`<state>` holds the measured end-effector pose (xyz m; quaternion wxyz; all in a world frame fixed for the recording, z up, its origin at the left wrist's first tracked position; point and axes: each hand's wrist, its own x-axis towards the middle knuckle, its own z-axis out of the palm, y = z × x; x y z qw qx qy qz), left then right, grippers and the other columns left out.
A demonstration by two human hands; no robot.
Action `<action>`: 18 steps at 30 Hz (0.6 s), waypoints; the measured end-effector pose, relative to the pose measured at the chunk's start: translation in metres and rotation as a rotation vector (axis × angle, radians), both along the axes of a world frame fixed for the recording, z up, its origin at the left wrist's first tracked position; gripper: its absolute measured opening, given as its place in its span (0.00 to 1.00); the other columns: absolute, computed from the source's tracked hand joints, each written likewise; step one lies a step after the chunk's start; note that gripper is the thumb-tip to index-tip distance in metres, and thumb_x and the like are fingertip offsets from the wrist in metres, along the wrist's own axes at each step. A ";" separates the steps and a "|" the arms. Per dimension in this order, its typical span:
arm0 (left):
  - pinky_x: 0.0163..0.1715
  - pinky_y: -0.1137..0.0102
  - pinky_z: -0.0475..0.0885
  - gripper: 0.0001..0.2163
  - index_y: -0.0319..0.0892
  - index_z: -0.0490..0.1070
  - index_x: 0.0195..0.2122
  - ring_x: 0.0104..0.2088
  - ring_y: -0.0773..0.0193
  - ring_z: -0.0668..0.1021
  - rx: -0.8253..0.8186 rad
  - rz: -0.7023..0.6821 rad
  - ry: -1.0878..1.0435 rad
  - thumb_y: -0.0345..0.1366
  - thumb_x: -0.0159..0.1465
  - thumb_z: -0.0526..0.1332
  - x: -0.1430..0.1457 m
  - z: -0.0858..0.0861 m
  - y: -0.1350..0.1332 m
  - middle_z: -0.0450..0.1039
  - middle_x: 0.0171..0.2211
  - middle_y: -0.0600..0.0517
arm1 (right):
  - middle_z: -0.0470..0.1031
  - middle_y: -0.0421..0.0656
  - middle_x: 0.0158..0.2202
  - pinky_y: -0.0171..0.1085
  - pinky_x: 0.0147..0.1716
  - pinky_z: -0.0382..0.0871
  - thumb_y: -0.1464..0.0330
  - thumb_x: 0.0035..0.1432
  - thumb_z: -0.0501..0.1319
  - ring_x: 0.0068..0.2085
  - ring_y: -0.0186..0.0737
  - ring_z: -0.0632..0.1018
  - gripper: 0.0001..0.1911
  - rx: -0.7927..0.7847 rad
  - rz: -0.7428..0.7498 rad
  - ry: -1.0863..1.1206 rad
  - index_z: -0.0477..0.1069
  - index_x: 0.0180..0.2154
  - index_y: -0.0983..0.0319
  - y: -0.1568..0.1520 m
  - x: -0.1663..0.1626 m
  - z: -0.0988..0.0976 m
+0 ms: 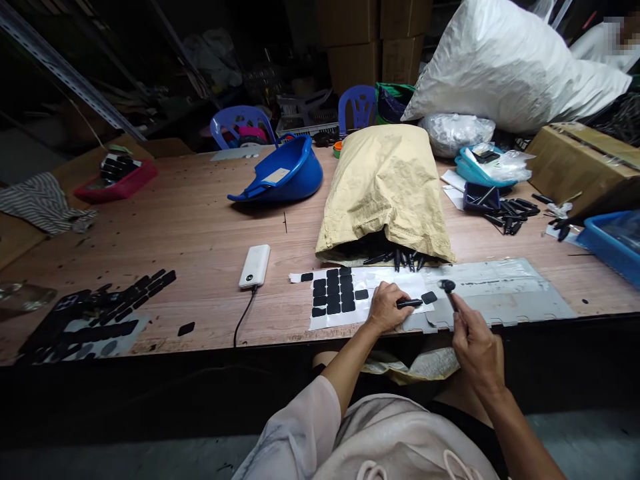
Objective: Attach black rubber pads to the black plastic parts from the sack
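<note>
My left hand point(387, 308) rests on the white sheet point(320, 323) near the table's front edge, fingers closed round a slim black pen-shaped piece point(410, 303) that points right. Just beyond its tip lies a black rounded square patch point(429, 297). Several similar black patches point(334, 291) stand in rows on the sheet, left of that hand. Held up over the grey board point(520, 293), my right hand point(475, 340) grips a small hammer-like tool point(447, 286) by its thin handle. Its dark head is raised, apart from the patch and the black piece.
A large tan sack point(385, 180) lies behind the sheet, black pieces at its mouth. A white power bank point(255, 266) with a cable and a blue basin point(295, 175) are leftward. More black pieces point(515, 212), a carton point(585, 167) and a blue tray point(613, 243) sit rightward.
</note>
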<state>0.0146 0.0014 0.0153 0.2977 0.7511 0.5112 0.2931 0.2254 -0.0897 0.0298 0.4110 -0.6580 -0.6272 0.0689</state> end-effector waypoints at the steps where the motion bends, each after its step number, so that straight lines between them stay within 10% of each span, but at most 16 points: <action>1: 0.52 0.58 0.72 0.07 0.44 0.85 0.37 0.47 0.51 0.75 -0.002 -0.001 0.002 0.32 0.57 0.77 0.000 0.000 0.000 0.79 0.36 0.48 | 0.81 0.49 0.47 0.42 0.44 0.75 0.61 0.75 0.52 0.44 0.46 0.80 0.26 -0.018 -0.047 -0.043 0.74 0.68 0.54 0.006 0.008 0.003; 6: 0.53 0.57 0.73 0.08 0.44 0.85 0.38 0.48 0.51 0.76 -0.008 -0.002 0.009 0.33 0.58 0.76 0.001 -0.001 -0.001 0.80 0.37 0.48 | 0.75 0.46 0.42 0.38 0.30 0.55 0.64 0.72 0.57 0.31 0.37 0.67 0.23 -0.221 -0.274 -0.342 0.77 0.64 0.51 0.045 0.044 0.003; 13: 0.51 0.57 0.74 0.07 0.43 0.84 0.40 0.46 0.51 0.77 0.063 -0.022 0.003 0.34 0.60 0.75 -0.004 0.000 0.003 0.81 0.37 0.47 | 0.72 0.49 0.38 0.41 0.35 0.45 0.69 0.71 0.58 0.37 0.41 0.62 0.20 -0.183 -0.355 -0.558 0.81 0.58 0.56 0.088 0.053 -0.011; 18: 0.50 0.61 0.75 0.10 0.41 0.79 0.50 0.46 0.55 0.80 0.228 -0.289 -0.123 0.40 0.74 0.63 -0.012 -0.016 -0.059 0.82 0.44 0.45 | 0.70 0.49 0.40 0.42 0.36 0.45 0.67 0.69 0.61 0.38 0.42 0.60 0.19 -0.180 -0.394 -0.527 0.80 0.58 0.56 0.091 0.052 -0.020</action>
